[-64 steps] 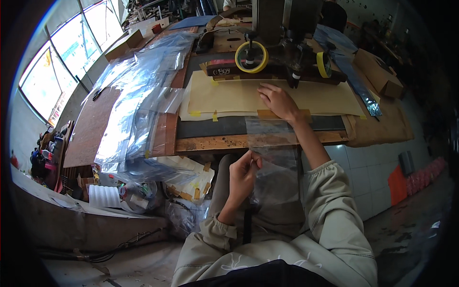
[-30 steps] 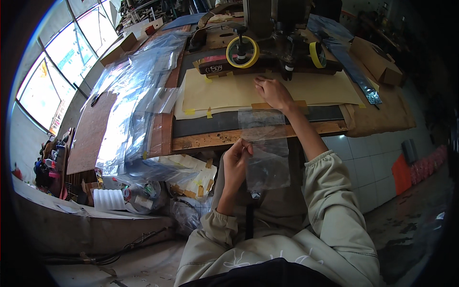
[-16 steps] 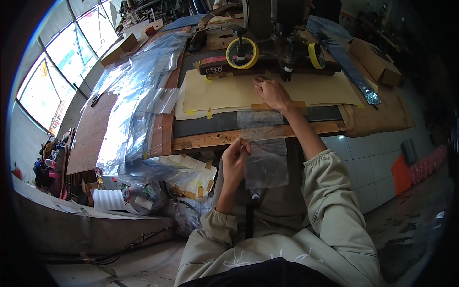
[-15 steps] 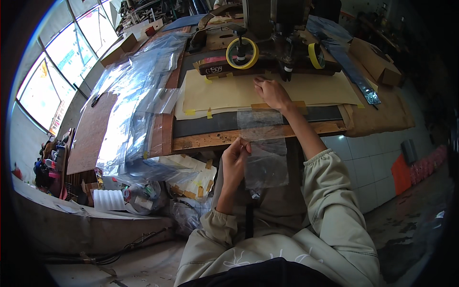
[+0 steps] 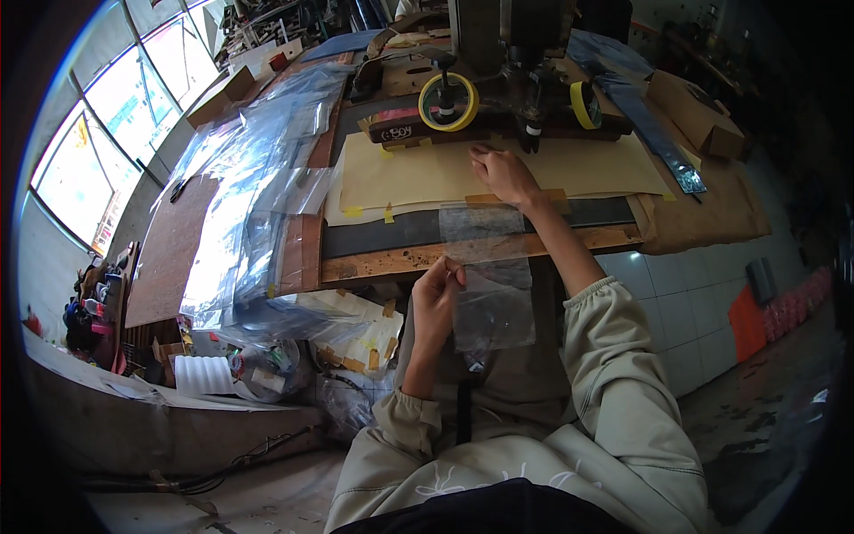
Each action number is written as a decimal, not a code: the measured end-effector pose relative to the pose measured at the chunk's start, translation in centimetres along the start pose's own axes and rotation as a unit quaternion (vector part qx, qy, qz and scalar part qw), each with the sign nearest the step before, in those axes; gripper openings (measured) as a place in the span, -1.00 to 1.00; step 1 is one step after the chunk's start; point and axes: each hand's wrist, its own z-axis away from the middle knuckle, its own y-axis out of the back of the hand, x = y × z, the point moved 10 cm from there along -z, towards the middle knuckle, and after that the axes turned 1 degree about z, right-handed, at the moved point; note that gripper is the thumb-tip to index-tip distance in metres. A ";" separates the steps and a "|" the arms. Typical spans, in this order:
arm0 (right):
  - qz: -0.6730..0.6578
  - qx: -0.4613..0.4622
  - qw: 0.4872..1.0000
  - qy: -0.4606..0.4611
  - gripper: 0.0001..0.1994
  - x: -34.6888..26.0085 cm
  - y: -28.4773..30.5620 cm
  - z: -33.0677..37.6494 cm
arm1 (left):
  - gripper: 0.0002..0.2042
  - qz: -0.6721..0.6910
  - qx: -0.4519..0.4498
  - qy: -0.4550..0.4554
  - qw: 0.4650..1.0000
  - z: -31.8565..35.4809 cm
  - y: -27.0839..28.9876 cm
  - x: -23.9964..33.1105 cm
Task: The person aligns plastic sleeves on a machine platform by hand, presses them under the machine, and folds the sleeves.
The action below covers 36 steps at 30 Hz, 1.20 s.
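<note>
My left hand [image 5: 435, 289] is closed at the table's front edge, thumb and fingers pinching the left side of a clear plastic sheet [image 5: 494, 307]. The sheet lies partly over the wooden edge and hangs down in front of my legs. Farther off, my right hand [image 5: 505, 175] is closed above cream paper sheets [image 5: 400, 178], its fingertips just short of a dark press bar [image 5: 498, 127]. Whatever those fingers may hold is too small to make out. Brown tape [image 5: 553, 196] runs along the paper's front edge beside my right wrist.
A heap of clear plastic sleeves [image 5: 258, 187] covers the left side. Two yellow tape rolls [image 5: 471, 102] hang on the machine above the bar. To the right are blue film strips [image 5: 654, 133], a cardboard box [image 5: 698, 111] and brown paper [image 5: 712, 209].
Both hands and the plastic sheet hold almost the same place. The whole view has shifted very slightly.
</note>
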 end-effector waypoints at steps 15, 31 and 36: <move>-0.010 -0.057 0.998 -0.030 -0.68 0.8 -1.1 -0.1 | -0.86 -0.010 -0.007 -0.001 1.000 0.1 -0.2 0.0; -0.015 0.028 0.999 0.017 -0.73 0.0 0.5 0.5 | -0.88 -0.033 -0.069 0.016 0.997 -0.4 -1.0 0.1; -0.024 0.037 0.999 0.022 -0.74 -0.6 0.7 0.6 | -0.90 -0.081 -0.140 0.053 0.985 -1.2 -1.2 -0.2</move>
